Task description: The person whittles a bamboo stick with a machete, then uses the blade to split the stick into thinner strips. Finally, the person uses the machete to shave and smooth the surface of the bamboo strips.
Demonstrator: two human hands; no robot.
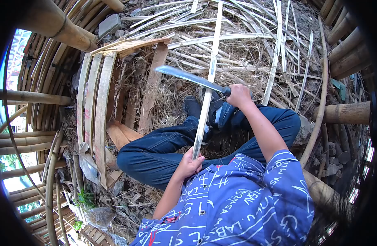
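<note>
Left hand [189, 165]: I'm pinching bamboo strip [203, 116] near its lower end | Right hand [239, 96]: wrapped round machete [184, 75] handle | Strip: above my legs, crossing blade | Advised: shallow angle, light strokes

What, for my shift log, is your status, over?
Left hand grips pale strip by its near end. Right hand holds knife across it. Loose strips scattered ahead.

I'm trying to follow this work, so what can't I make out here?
In the head view:
Most of the knife handle: hidden by the right hand.
Lower end of the strip: hidden by the left hand.
Shirt: partly cut off by the bottom edge.
</note>
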